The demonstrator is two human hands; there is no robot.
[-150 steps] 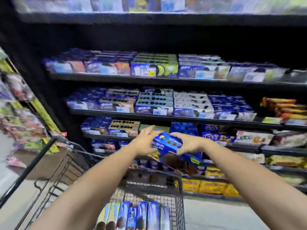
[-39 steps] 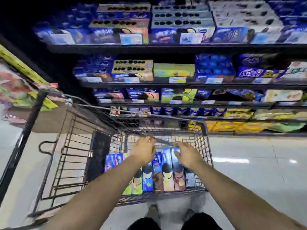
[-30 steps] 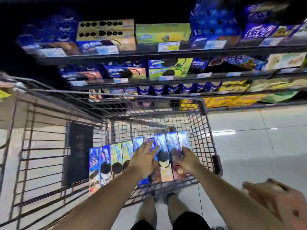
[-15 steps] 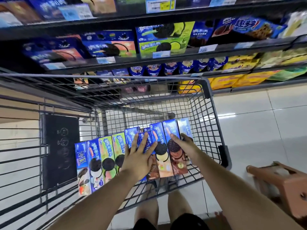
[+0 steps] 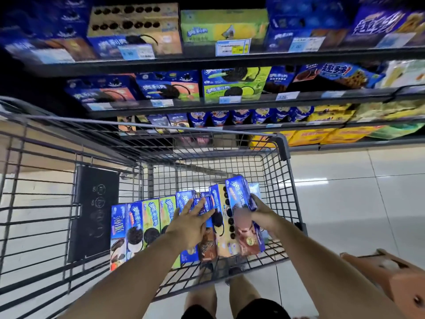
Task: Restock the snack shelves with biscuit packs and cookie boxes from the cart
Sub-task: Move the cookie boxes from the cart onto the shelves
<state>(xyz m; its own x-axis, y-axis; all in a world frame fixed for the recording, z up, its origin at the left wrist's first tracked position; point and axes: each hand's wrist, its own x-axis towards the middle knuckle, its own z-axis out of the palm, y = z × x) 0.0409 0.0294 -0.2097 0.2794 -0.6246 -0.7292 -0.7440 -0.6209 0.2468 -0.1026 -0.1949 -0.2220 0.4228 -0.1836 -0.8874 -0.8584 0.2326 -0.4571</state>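
1. Blue cookie box (image 5: 244, 217): at the right end of the row inside the cart, tilted, sitting higher than its neighbours.
2. Right hand (image 5: 264, 215): fingers curled round the box's right edge, gripping it.
3. Left hand (image 5: 189, 226): fingers (image 5: 200, 204) straight and spread, resting on the tops of the middle boxes, holding nothing.
4. Row of cookie boxes (image 5: 142, 226): blue and green, standing on edge side by side on the floor of the wire cart (image 5: 283, 146).
5. Black panel (image 5: 92, 215): against the cart's left wire wall.
6. Snack shelves (image 5: 230, 59): just beyond the cart, stocked with blue, green and yellow packs, price tags on the rails.
7. Orange stool (image 5: 391, 279): on the tiled floor, lower right.
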